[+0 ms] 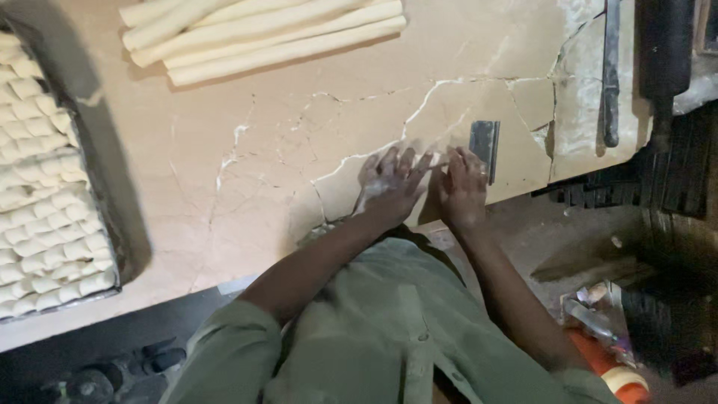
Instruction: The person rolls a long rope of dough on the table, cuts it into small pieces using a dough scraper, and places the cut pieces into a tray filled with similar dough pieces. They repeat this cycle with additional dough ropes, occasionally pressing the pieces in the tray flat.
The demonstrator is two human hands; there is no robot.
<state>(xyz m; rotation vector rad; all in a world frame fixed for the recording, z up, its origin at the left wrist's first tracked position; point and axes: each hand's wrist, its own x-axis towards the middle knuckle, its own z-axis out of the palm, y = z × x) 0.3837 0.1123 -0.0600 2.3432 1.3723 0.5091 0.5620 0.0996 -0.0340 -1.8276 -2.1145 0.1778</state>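
Left hand [390, 183]: flat on the cracked beige stone worktop [247, 172], fingers spread wide, dusted w/ white flour, holding nothing. Right hand [462, 187]: also palm-down at the worktop's near edge, fingers loosely spread; fingertips of both hands meet over a small pale strip of dough [437, 162], mostly hidden, so grip on it cannot be told.

Small grey metal scraper blade [484, 146]: lying flat just beside right hand, not touched.

Stack of long pale dough ropes [262, 34]: far side of worktop, well apart from hands, approx. parallel, several layered.

Dark metal tray [105, 187] at left: packed w/ rows of small cut dough pieces [45, 209], resting on worktop.

Long dark metal bar [611, 71]: far right, lying across the floured corner. Dark rolling pin [664, 60] beside it at the edge.

Person wears olive-green shirt [374, 329], sleeves pushed up to the elbows.
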